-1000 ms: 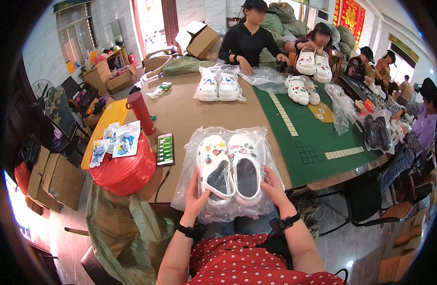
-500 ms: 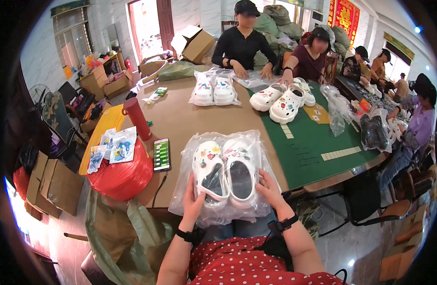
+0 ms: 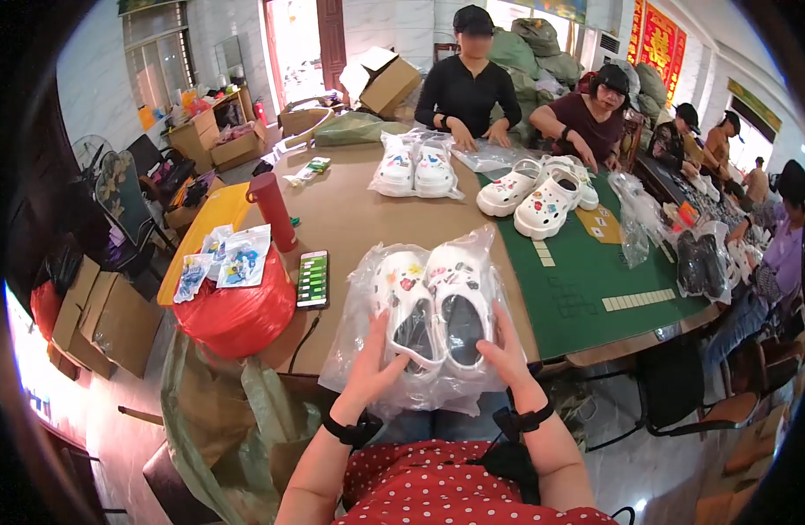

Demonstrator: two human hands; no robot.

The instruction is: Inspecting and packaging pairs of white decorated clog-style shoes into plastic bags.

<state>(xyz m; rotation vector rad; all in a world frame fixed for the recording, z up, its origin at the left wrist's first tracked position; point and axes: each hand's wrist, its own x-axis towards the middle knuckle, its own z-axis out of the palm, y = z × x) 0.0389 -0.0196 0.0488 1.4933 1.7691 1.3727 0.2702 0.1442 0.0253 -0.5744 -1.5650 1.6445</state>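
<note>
In the head view, the left hand (image 3: 373, 367) is half curled, its thumb near the heel and its fingers along the outer side of a pair of white clogs (image 3: 405, 293) in a clear plastic bag (image 3: 351, 337); the right hand (image 3: 507, 354) grips the opposite side the same way, so the pair sits between both palms, toes pointing away, at the near edge of the table (image 3: 345, 223). Beyond the left hand, to its left, lie a smartphone (image 3: 312, 280) and its dark cable (image 3: 304, 345), then a bulky roll of red plastic twine (image 3: 236, 319) topped with small clear packets (image 3: 243, 256), with a red tumbler (image 3: 271, 214) behind; these crowd that side. Straight ahead of the hands, well apart, stands another bagged pair of white clogs (image 3: 414, 166). Ahead and right of the right hand, loose white clogs (image 3: 542, 210) occupy the far part of a green mat (image 3: 551, 319). Past them, one co-worker in black (image 3: 468, 92) and another in maroon (image 3: 586, 127) stand or sit across the table.
</note>
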